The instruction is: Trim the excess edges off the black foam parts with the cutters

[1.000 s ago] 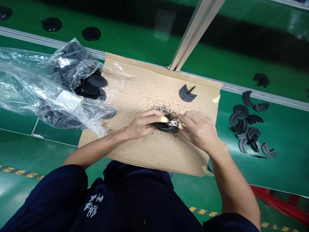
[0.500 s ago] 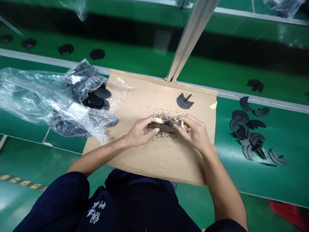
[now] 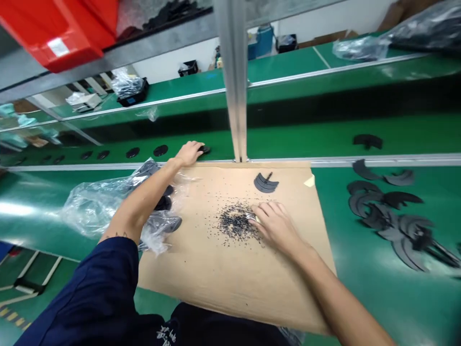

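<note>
My left hand (image 3: 189, 154) stretches past the far edge of the cardboard sheet (image 3: 230, 278), its fingers on a black disc (image 3: 204, 149) lying on the green belt. My right hand (image 3: 273, 227) rests low on the cardboard beside a heap of black crumbs (image 3: 236, 223). A small taped metal cutter (image 3: 252, 217) barely shows under its fingers, mostly hidden. A little stack of curved black pieces (image 3: 265, 183) sits on the cardboard beyond the crumbs. To the left lies a clear plastic bag (image 3: 101, 206) holding black pieces.
An aluminium post (image 3: 234, 81) rises from the rail behind the cardboard. Black crescent pieces (image 3: 385, 209) lie heaped on the green belt at right, with a row of black discs (image 3: 132, 152) further left. A red bin (image 3: 54, 31) hangs overhead at upper left.
My view has swung up and farther along the bench. My left hand has let go of the dark curved piece and reached out to the far belt. My right hand has dropped lower on the cardboard.
</note>
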Motion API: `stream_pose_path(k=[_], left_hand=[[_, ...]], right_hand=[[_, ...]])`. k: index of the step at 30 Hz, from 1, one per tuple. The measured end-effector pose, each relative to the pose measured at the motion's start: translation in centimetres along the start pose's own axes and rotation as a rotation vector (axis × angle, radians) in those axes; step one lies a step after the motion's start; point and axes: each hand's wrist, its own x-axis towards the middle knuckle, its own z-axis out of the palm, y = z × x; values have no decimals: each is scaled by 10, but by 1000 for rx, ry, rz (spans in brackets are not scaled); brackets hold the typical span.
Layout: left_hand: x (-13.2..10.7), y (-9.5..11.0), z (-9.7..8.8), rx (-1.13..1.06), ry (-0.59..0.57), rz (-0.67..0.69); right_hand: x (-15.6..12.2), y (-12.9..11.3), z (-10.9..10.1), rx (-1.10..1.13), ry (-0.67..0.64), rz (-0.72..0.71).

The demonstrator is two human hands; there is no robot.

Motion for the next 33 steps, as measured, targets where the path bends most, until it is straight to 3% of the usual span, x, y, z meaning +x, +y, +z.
stream_pose_path(k=[3, 6, 8, 10, 12, 15, 17, 20, 23, 25, 28, 33], left_hand=[[11, 1, 3, -3, -18, 21], [8, 20, -2, -13, -27, 108], [0, 51, -2, -45, -74, 221], [-7, 95, 5, -128, -124, 378], [-9, 145, 19, -253, -87, 474], [1, 201, 37, -363, -59, 427], [7, 216, 40, -398, -56, 407], [0, 205, 30, -468, -25, 441], [-32, 181, 16, -799, -20, 551], [-61, 170, 13, -1056, -30, 611], [-104, 165, 20, -1242, -5, 624], [-147, 151, 29, -1186, 122, 614]], right_hand=[[-5, -2, -3, -6, -33, 43], [-8, -1, -7, -4, -42, 85], [-10, -1, -9, -2, -33, 100], [-11, -2, -8, 4, -22, 104], [-11, -3, -4, 37, -1, 108], [-12, -3, 1, 142, 77, 162], [-11, -1, 3, 244, 177, 251], [-9, 1, 0, 477, 406, 480], [-5, 3, -3, 827, 564, 732], [-2, 1, -5, 1110, 495, 826], [2, -5, -6, 1430, 327, 858], [7, -17, -12, 1561, 56, 804]])
